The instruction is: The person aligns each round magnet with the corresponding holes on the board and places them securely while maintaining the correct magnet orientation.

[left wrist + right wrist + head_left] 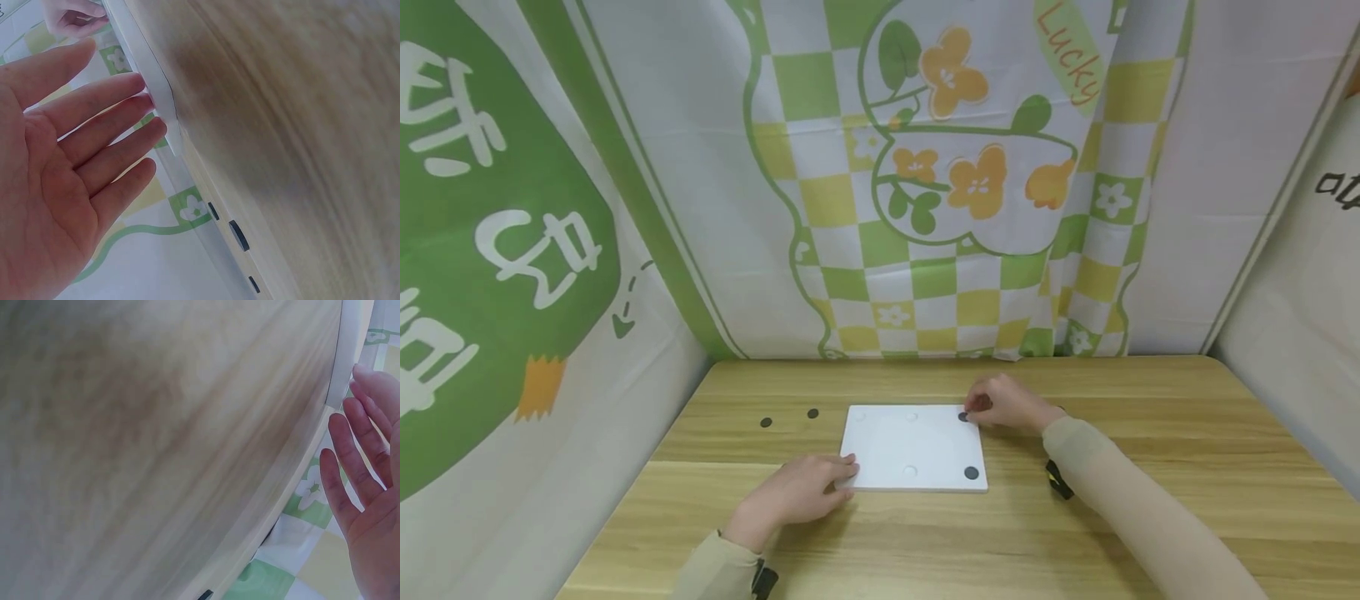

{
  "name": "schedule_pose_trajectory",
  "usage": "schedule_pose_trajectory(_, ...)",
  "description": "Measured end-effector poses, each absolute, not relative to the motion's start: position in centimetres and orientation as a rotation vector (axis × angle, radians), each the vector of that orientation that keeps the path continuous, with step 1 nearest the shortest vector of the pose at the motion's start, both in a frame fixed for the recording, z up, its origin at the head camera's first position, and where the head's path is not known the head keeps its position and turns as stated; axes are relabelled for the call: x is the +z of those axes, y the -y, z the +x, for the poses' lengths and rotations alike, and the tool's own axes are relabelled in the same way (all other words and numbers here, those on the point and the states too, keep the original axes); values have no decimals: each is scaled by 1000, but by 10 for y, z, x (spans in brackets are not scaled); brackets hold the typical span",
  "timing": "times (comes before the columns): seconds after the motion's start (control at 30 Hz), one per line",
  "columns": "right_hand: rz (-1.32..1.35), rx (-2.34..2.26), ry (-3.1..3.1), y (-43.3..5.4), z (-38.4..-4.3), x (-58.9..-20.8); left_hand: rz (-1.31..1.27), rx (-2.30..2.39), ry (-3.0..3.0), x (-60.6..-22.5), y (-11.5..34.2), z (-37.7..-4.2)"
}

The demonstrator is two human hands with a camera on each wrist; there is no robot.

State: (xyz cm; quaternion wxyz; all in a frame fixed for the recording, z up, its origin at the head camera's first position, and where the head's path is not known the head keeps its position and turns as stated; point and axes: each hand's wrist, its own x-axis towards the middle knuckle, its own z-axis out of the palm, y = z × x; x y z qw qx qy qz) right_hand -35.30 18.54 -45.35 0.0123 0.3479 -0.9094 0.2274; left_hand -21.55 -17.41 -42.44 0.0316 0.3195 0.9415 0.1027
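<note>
A white rectangular board [880, 446] lies on the wooden table, with shallow round recesses along it. One black disc [972, 473] sits in its near right corner. At the far right corner, my right hand [1007, 403] has thumb and forefinger together on another black disc [963, 417], partly hidden by the fingertips. My left hand [801, 492] rests its fingers on the board's left edge. In the left wrist view that hand [81, 144] has extended fingers against the edge. The right wrist view shows the right hand [369, 469] with the disc out of sight.
Left of the board, two loose black discs [766, 422] [812, 413] lie on the wooden table [925, 550]. The left wrist view shows several dark discs [239, 235] beyond the board. A patterned curtain [925, 292] hangs behind the table. A small dark thing [1062, 408] shows behind the right wrist.
</note>
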Motion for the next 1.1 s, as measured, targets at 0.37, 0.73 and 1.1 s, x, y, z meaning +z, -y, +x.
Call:
schedule_pose_trajectory(0.37,1078,716,2819,-195,-350,-457,962,298,-2911,-426,175,-215)
schedule_pose_trajectory(0.73,1140,681,2776,-206,-348,-456,983,312,-2901,-427,176,-215)
schedule_pose_trajectory(1.1,1134,578,2723,-219,-341,-454,980,296,-2907,-427,175,-216)
